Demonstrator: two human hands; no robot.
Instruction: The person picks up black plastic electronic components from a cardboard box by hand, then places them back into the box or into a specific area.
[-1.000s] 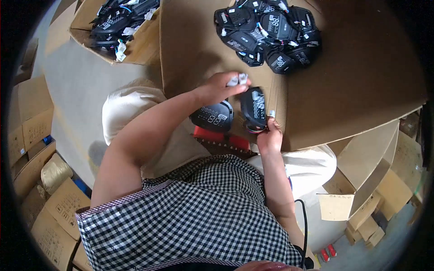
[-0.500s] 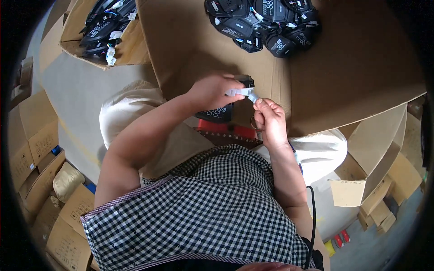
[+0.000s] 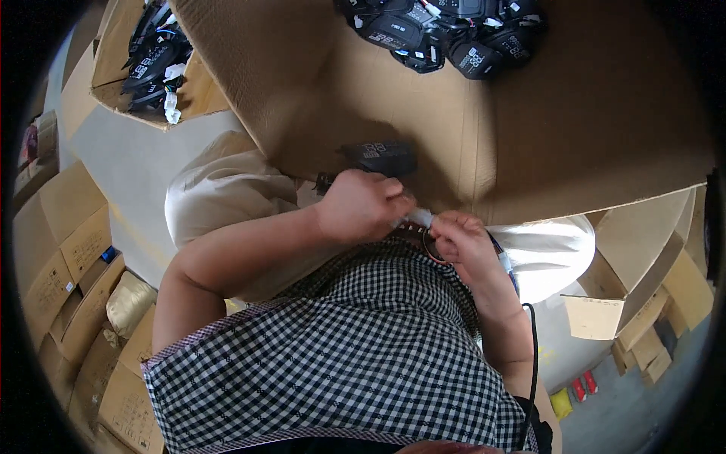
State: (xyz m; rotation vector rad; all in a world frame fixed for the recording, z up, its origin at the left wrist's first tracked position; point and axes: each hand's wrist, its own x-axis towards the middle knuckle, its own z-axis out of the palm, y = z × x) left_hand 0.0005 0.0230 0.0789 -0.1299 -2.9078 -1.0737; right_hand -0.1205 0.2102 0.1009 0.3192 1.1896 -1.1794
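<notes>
My left hand (image 3: pixel 361 206) and my right hand (image 3: pixel 460 240) meet just below the near edge of a flat cardboard sheet (image 3: pixel 484 129) laid across my lap. Both pinch a small white connector (image 3: pixel 418 219) between them, with thin wires running under my right hand. A black display unit (image 3: pixel 378 157) lies on the cardboard just beyond my left hand. A pile of several similar black units (image 3: pixel 446 34) sits at the far side of the sheet.
An open cardboard box (image 3: pixel 155 64) with more black units and white connectors stands at the upper left. Stacked cartons (image 3: pixel 64 257) line the left side, and more cardboard pieces (image 3: pixel 643 303) lie at the right. A black cable (image 3: pixel 533 363) hangs by my right side.
The black unit that my right hand held upright a second ago now lies on the cardboard. Both hands have come together lower, near my lap, on the white connector.
</notes>
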